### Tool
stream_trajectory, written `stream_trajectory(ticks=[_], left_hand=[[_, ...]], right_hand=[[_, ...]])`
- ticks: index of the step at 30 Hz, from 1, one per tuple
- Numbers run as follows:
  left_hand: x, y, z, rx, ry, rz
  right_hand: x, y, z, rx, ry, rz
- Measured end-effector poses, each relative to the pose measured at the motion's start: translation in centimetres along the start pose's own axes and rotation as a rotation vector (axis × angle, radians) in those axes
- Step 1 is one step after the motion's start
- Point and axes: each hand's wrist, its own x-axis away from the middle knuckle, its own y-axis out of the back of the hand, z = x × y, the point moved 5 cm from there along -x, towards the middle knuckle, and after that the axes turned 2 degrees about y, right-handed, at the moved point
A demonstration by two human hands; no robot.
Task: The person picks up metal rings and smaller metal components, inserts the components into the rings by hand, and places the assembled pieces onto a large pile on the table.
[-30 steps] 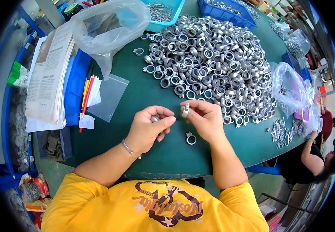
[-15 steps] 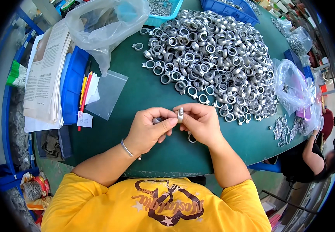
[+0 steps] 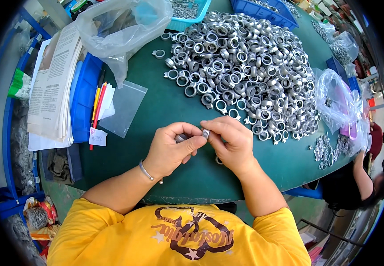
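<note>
Between the fingertips of both hands, over the near part of the green table, a small silver metal ring clamp (image 3: 205,133) is pinched. My left hand (image 3: 172,146) is closed on its left side, and another grey metal piece (image 3: 181,138) shows partly inside the curled fingers. From the other side my right hand (image 3: 232,144) grips the clamp with thumb and forefinger, covering much of it. Partly hidden behind the right hand, one more ring (image 3: 219,160) lies on the table. Beyond both hands spreads a large heap of similar ring clamps (image 3: 245,66).
On the left stand a blue bin (image 3: 85,97) with papers (image 3: 52,84), a red pen (image 3: 99,106) and a zip bag (image 3: 125,106). A clear plastic bag (image 3: 121,40) lies behind them. Small metal parts (image 3: 322,148) sit at right, near another person's arm (image 3: 361,175).
My right fingers have shifted over the ring clamp, and it has turned so less of it shows. My left hand stays almost still. The other person's arm at right has moved slightly.
</note>
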Motion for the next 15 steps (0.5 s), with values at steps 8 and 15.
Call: stream_trajectory(ticks=[8, 15], left_hand=[[0.3, -0.4, -1.2, -0.326, -0.390, -0.025], [0.6, -0.3, -1.6, -0.184, -0.376, -0.061]], right_hand=[[0.7, -0.5, -2.7, -0.714, -0.449, 0.065], [0.7, -0.7, -2.8, -0.920, -0.508, 0.094]])
